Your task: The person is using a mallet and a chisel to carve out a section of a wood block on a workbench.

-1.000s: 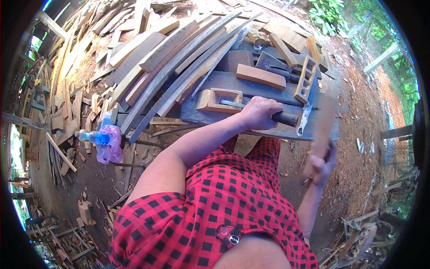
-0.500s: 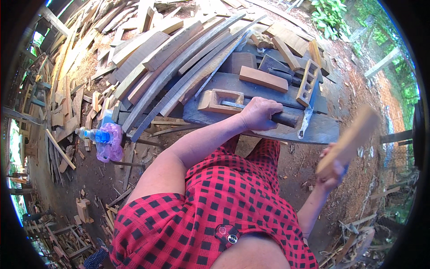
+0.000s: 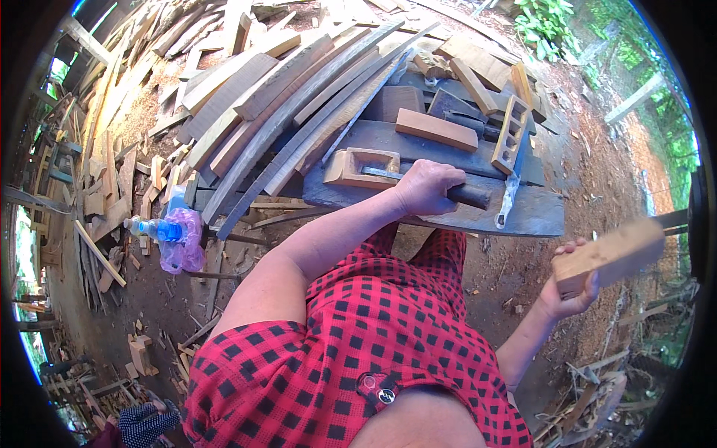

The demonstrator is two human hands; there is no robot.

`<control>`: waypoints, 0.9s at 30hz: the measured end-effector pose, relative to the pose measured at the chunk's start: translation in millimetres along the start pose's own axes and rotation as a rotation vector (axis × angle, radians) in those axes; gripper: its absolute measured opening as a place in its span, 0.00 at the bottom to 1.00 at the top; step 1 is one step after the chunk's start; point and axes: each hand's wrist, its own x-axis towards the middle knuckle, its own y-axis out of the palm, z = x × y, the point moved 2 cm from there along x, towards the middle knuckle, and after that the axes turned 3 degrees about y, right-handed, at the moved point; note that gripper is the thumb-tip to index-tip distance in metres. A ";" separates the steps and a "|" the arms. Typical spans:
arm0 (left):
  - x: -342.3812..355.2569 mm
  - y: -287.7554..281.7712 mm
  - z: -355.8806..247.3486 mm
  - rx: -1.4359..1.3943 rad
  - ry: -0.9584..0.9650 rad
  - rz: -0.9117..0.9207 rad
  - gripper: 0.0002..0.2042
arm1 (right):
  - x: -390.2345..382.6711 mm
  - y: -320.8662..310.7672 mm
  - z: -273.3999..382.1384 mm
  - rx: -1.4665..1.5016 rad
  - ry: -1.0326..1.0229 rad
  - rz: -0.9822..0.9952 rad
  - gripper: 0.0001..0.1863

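My left hand (image 3: 430, 187) is closed round a chisel (image 3: 473, 196), whose dark handle sticks out on the right. Its metal blade points left into the hollow of a small wooden block (image 3: 340, 167) with a rectangular opening, lying on the bench (image 3: 523, 215). Whether the blade's tip touches the wood is hidden inside the hollow. Out to the right, off the bench, my right hand (image 3: 562, 300) grips one end of a thick wooden block (image 3: 616, 255), its far end tilted up and slightly blurred.
Behind the chisel lie a reddish wooden block (image 3: 437, 129) and a wooden piece with several square holes (image 3: 511, 134). Long boards (image 3: 299, 112) cover the bench's left side. A pink plastic bag (image 3: 183, 243) hangs at the left with bottles. Wood scraps litter the ground.
My right hand has swung the thick wooden block outward to the right and lower, tilting it flatter. My left hand and the chisel stay almost in place. Patterned cloth shows more at the lower left.
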 end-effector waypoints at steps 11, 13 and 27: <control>-3.8 -9.0 3.5 -0.013 -0.059 0.042 0.14 | -9.7 -0.4 -14.0 -0.515 0.292 0.118 0.39; -3.5 -8.9 3.5 -0.013 -0.054 0.030 0.14 | 0.4 19.3 1.6 -0.251 0.079 -0.108 0.37; -8.3 -12.5 5.4 0.004 -0.034 0.012 0.13 | -4.6 12.1 -6.9 -0.411 0.107 -0.068 0.38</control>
